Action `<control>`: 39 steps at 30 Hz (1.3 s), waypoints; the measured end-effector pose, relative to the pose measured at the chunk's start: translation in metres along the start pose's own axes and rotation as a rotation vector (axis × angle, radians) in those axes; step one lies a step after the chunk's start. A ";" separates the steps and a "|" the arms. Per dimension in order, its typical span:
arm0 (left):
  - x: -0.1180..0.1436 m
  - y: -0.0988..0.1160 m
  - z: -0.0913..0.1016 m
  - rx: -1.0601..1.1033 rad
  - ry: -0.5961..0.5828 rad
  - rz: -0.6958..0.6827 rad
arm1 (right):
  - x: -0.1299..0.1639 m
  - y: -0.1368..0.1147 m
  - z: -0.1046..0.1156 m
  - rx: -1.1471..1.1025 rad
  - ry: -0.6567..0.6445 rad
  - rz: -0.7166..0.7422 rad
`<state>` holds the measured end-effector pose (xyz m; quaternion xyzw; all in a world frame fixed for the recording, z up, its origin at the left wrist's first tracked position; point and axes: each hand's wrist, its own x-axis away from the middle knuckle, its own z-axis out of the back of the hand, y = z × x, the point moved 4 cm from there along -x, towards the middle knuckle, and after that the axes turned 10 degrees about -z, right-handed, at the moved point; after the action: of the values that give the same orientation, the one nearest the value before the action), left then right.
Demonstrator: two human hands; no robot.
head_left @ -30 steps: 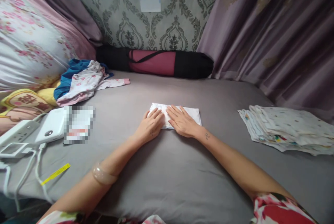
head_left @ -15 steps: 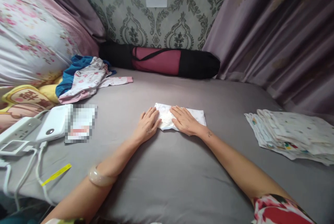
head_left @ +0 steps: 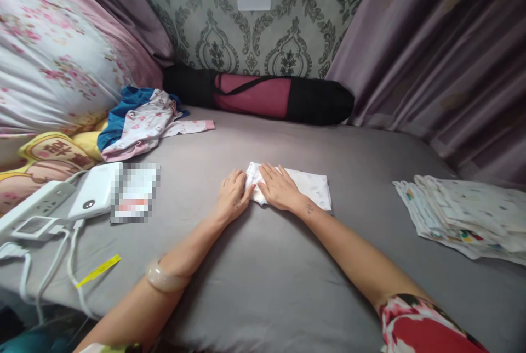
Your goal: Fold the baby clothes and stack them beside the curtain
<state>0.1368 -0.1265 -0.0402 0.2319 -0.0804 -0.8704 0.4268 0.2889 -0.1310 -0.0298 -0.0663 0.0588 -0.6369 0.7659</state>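
Observation:
A small folded white cloth lies in the middle of the grey bed sheet. My left hand is at the cloth's left end, where the fabric is bunched up, and its thumb and fingers pinch that edge. My right hand lies flat on the left half of the cloth, fingers spread, almost touching the left hand. The right half of the cloth is uncovered. A pale bangle sits on my left forearm.
A stack of printed cloths lies at the right. A white power bank, a power strip and cables are at the left, with a yellow tag. Crumpled clothes and a black-and-pink roll bag lie at the back.
My right hand has slid left along the cloth toward my left hand. The cloth's left end has gone from flat to bunched between the hands.

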 end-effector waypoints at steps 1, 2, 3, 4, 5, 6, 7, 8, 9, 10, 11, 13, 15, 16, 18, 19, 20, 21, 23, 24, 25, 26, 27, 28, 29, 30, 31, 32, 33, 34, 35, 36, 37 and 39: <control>0.000 0.000 0.000 0.002 0.003 0.003 | 0.000 0.000 0.000 -0.003 -0.012 0.000; -0.001 -0.001 0.000 0.007 0.008 0.005 | 0.000 0.000 0.000 -0.006 -0.027 -0.004; -0.001 -0.001 0.000 0.014 0.014 0.008 | 0.000 -0.002 0.001 -0.011 -0.042 -0.015; -0.002 -0.002 0.000 0.023 0.025 0.011 | 0.000 -0.004 0.002 -0.018 -0.053 -0.029; -0.003 -0.002 0.000 0.033 0.039 0.015 | 0.000 -0.007 0.003 -0.026 -0.056 -0.043; -0.003 -0.003 -0.001 0.043 0.056 0.019 | -0.001 -0.011 0.004 -0.035 -0.050 -0.055; -0.004 -0.005 -0.001 0.051 0.076 0.026 | -0.003 -0.016 0.005 -0.044 -0.036 -0.064; -0.004 -0.006 -0.001 0.058 0.096 0.031 | -0.005 -0.022 0.006 -0.052 -0.016 -0.071; -0.004 -0.007 -0.001 0.065 0.115 0.036 | -0.008 -0.027 0.005 -0.056 0.004 -0.075; -0.004 -0.009 -0.001 0.071 0.135 0.042 | -0.012 -0.033 0.004 -0.057 0.020 -0.079; -0.004 -0.010 -0.001 0.077 0.156 0.049 | -0.015 -0.037 0.003 -0.058 0.028 -0.088; -0.004 -0.012 -0.001 0.085 0.200 0.072 | -0.022 -0.043 -0.003 -0.063 0.025 -0.113; -0.003 -0.012 0.001 0.091 0.237 0.087 | -0.026 -0.045 -0.008 -0.069 0.023 -0.132; -0.003 -0.011 0.002 0.092 0.246 0.085 | -0.027 -0.045 -0.010 -0.072 0.024 -0.135; -0.003 -0.008 0.003 0.095 0.247 0.052 | -0.029 -0.044 -0.013 -0.076 0.019 -0.130; -0.004 -0.006 0.004 0.096 0.244 0.027 | -0.030 -0.043 -0.014 -0.083 0.011 -0.128; -0.003 -0.004 0.004 0.098 0.243 0.002 | -0.031 -0.042 -0.014 -0.095 -0.002 -0.128; -0.003 -0.002 0.005 0.100 0.243 -0.021 | -0.031 -0.041 -0.014 -0.117 -0.016 -0.130; -0.002 -0.001 0.006 0.100 0.247 -0.052 | -0.032 -0.038 -0.010 -0.193 -0.036 -0.138; -0.002 0.000 0.006 0.098 0.247 -0.064 | -0.031 -0.036 -0.006 -0.237 -0.035 -0.144; -0.001 0.000 0.005 0.095 0.245 -0.075 | -0.029 -0.033 -0.002 -0.276 -0.025 -0.149; -0.001 0.000 0.005 0.090 0.239 -0.088 | -0.025 -0.029 0.002 -0.302 -0.006 -0.152; 0.000 0.001 0.004 0.085 0.232 -0.101 | -0.020 -0.024 0.007 -0.310 0.018 -0.153; 0.000 0.002 0.004 0.077 0.223 -0.114 | -0.013 -0.019 0.011 -0.300 0.041 -0.154; 0.000 0.003 0.003 0.067 0.213 -0.126 | -0.005 -0.013 0.015 -0.277 0.055 -0.155; 0.000 0.005 0.003 0.055 0.203 -0.138 | 0.004 -0.007 0.017 -0.249 0.061 -0.158; 0.000 0.006 0.002 0.041 0.191 -0.151 | 0.013 0.000 0.019 -0.219 0.061 -0.164; 0.000 0.009 0.002 0.027 0.177 -0.164 | 0.021 0.007 0.020 -0.188 0.057 -0.174; 0.000 0.011 0.002 0.012 0.162 -0.178 | 0.028 0.013 0.021 -0.160 0.054 -0.182; 0.000 0.013 0.002 -0.003 0.144 -0.189 | 0.033 0.018 0.021 -0.134 0.052 -0.188; 0.001 0.016 0.003 -0.018 0.123 -0.199 | 0.038 0.022 0.021 -0.111 0.054 -0.193; 0.001 0.018 0.003 -0.035 0.095 -0.209 | 0.041 0.026 0.020 -0.091 0.057 -0.194; 0.002 0.020 0.002 -0.051 0.060 -0.220 | 0.043 0.028 0.019 -0.078 0.059 -0.193; 0.003 0.022 -0.001 -0.082 -0.029 -0.240 | 0.044 0.031 0.014 -0.065 0.065 -0.196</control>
<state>0.1507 -0.1427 -0.0347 0.2096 -0.0228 -0.9210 0.3276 0.3289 -0.1685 -0.0217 -0.0758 0.0974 -0.7082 0.6952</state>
